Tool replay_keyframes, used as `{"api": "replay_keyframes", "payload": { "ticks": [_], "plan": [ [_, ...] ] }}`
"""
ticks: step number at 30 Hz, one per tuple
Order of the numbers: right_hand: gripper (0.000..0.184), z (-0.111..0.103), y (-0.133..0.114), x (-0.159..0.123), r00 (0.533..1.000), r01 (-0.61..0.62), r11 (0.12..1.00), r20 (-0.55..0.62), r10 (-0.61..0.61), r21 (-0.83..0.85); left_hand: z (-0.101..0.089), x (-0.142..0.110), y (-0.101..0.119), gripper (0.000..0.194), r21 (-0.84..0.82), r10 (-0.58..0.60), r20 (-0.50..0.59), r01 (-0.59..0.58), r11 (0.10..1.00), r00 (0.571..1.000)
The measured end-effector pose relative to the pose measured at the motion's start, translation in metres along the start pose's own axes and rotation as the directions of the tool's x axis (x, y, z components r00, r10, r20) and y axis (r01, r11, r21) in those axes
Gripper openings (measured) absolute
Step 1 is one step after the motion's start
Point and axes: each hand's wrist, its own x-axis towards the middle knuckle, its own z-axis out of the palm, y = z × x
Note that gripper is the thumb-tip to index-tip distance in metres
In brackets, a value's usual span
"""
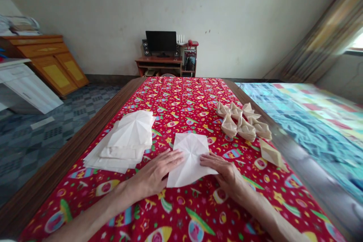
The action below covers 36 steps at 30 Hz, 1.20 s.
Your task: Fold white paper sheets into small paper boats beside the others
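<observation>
A white sheet of paper point(191, 159) with creases fanning out from its centre lies on the red patterned cloth. On its left edge my left hand point(166, 164) rests with fingers stretched out flat. From the other side my right hand point(219, 166) lies with extended fingers on the sheet's right edge. To the left is a stack of creased white paper sheets point(130, 130). Several folded paper boats point(239, 126) sit in two rows at the right, and a separate folded paper piece point(270, 153) lies just in front of them.
The red cloth point(184, 98) covers a long table with brown edges. A bed point(306, 121) stands along the right side. Beyond the table's far end is a desk point(159, 59) with a monitor point(161, 41). A wooden cabinet point(53, 60) stands at the left.
</observation>
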Motion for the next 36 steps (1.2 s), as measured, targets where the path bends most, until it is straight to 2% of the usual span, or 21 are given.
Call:
{"api": "replay_keyframes", "payload": {
  "ticks": [4,9,11,14,15,18,21,24,28,36],
  "plan": [
    [0.053,-0.006,0.001,-0.003,0.997,0.064,0.997,0.037,-0.062,-0.045,0.006,0.011,-0.005,0.04,-0.017,0.07,-0.091,-0.072,0.997,0.993],
    [0.047,-0.012,0.001,-0.006,0.998,0.064,0.994,0.025,-0.062,-0.084,0.012,0.009,-0.009,0.034,-0.048,0.075,-0.212,-0.087,0.995,0.974],
    [0.039,-0.012,-0.001,-0.004,1.0,0.001,0.999,-0.027,-0.002,-0.037,0.013,0.009,-0.007,0.028,-0.093,0.016,-0.269,-0.043,0.995,0.963],
    [0.022,-0.01,-0.002,0.003,0.979,-0.188,0.979,-0.072,0.193,0.077,0.015,0.014,-0.005,0.022,-0.144,-0.168,-0.311,0.128,0.981,0.935],
    [0.022,-0.009,-0.001,0.006,0.961,-0.261,0.96,-0.064,0.268,0.099,0.015,0.017,-0.005,0.024,-0.147,-0.225,-0.313,0.187,0.971,0.923],
    [0.036,-0.004,0.004,0.015,0.897,-0.431,0.898,-0.068,0.437,0.086,0.015,0.027,-0.007,0.035,-0.136,-0.331,-0.329,0.303,0.943,0.884],
    [0.043,0.002,0.01,0.024,0.856,-0.5,0.866,-0.14,0.497,0.015,0.013,0.034,-0.009,0.036,-0.081,-0.415,-0.33,0.413,0.907,0.848],
    [0.038,0.005,0.012,0.031,0.856,-0.508,0.852,-0.183,0.483,-0.129,0.009,0.035,-0.008,0.03,-0.022,-0.474,-0.277,0.488,0.873,0.836],
    [0.031,0.006,0.009,0.035,0.868,-0.496,0.819,-0.153,0.472,-0.289,0.004,0.034,-0.004,0.025,0.035,-0.525,-0.217,0.544,0.838,0.823],
    [0.033,0.01,0.011,0.031,0.894,-0.447,0.829,-0.149,0.423,-0.336,0.001,0.038,0.0,0.027,0.118,-0.553,-0.206,0.582,0.805,0.807]
  ]
}}
